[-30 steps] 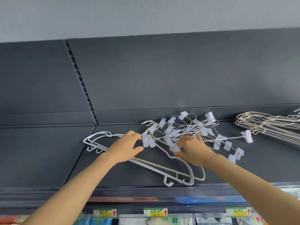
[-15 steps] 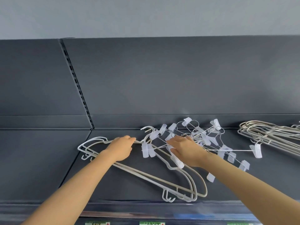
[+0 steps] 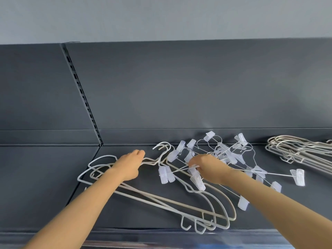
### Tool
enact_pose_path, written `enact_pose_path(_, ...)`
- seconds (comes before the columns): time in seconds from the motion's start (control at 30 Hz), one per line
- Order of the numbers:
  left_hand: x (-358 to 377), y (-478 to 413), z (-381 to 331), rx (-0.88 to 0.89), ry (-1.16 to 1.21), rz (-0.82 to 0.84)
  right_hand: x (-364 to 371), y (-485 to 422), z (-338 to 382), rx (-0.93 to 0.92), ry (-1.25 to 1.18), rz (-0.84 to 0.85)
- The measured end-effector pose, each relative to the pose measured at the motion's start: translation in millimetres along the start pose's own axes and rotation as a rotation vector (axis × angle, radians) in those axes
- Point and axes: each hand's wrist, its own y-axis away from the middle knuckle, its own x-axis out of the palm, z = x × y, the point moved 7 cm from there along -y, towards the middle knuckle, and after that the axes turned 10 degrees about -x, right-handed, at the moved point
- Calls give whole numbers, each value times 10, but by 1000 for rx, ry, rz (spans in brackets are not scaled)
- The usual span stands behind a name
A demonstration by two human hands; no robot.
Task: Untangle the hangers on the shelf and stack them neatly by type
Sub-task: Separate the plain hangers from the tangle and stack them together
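- The dark grey shelf carries all the hangers
- My left hand has its fingers curled round the necks of the white plastic hangers, which lie flat with their small lower hooks near the shelf's front edge
- My right hand pinches a thin wire bar of the clip hangers, a tangled heap of wire and translucent clips overlapping the white ones
- A neat stack of beige hangers lies well apart at the right

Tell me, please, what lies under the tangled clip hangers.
Arms of the white coat hangers run beneath the clip hangers; the right hand and the tangle hide how far they reach.
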Motion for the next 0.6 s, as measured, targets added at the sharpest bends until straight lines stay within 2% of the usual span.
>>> enact_pose_path(0.33, 87, -78, -81, 4, -111, 24, 6, 36, 105, -16, 234, 27)
enact_pose_path(0.6, -87, 186, 282, -64, -119, 2, -78, -20, 126, 18, 206, -53)
